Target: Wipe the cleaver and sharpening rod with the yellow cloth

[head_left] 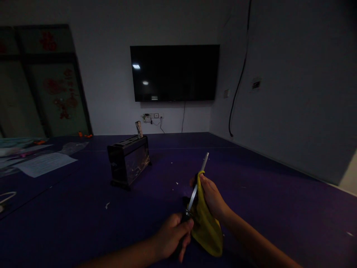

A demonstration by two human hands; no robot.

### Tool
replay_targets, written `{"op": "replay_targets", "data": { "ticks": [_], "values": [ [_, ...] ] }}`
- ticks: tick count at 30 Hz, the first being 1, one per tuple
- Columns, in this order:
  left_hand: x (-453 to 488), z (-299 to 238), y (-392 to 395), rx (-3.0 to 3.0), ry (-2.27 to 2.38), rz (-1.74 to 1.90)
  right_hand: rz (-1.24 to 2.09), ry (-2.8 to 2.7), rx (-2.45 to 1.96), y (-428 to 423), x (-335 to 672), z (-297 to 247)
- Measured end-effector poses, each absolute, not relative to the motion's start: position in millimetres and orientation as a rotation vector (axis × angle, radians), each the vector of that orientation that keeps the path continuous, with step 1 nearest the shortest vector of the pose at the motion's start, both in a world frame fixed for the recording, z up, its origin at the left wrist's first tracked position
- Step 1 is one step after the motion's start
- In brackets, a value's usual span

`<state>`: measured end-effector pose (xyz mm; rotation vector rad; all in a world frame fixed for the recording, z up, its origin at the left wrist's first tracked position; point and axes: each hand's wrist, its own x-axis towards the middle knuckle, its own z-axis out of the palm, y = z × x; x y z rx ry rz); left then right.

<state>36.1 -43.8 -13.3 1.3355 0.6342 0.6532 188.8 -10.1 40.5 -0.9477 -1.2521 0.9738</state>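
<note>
My left hand [173,235], low in the middle of the head view, is closed round the dark handle of a sharpening steel [192,198]. Its long silver rod slants up and away to the right. My right hand [212,195] pinches a yellow cloth [208,232] round the upper part of the rod. The bright tip sticks out beyond the fingers, and the rest of the cloth hangs down below. Left of my hands stands a black knife block [118,163] with clear-looking sides; one patterned handle [139,129] rises from its top.
The dark purple floor [83,223] has small white scraps on it. Papers [47,164] and plastic lie at the left, near a white cable [7,197]. A television [175,72] hangs on the far wall, and a black cable [239,85] runs down the right wall.
</note>
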Motion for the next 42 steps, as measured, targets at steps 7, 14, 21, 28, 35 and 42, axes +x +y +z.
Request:
{"op": "replay_targets", "data": {
  "ticks": [7,14,21,28,35,42],
  "values": [
    [35.6,-12.6,-41.9,1.283,0.632,0.71,1.127,-1.39,-0.89,-7.9,186.7,28.1],
    [35.5,-8.1,-43.5,1.266,0.621,0.742,1.14,-1.551,-0.841,-13.6,184.2,28.7],
    [33.9,-10.4,-43.3,1.244,0.625,0.755,1.165,-1.695,-0.834,-14.9,182.1,29.9],
    [33.9,-12.1,-40.6,1.238,0.633,0.758,1.176,-1.787,-0.805,-16.3,180.9,28.3],
    [32.7,-7.6,-44.3,1.309,0.723,0.883,1.152,-1.713,-0.806,-14.5,176.6,20.4],
    [34.9,-6.6,-44.9,1.375,0.917,1.078,0.985,-1.704,-0.796,-16.9,172.9,22.9]
  ]
}}
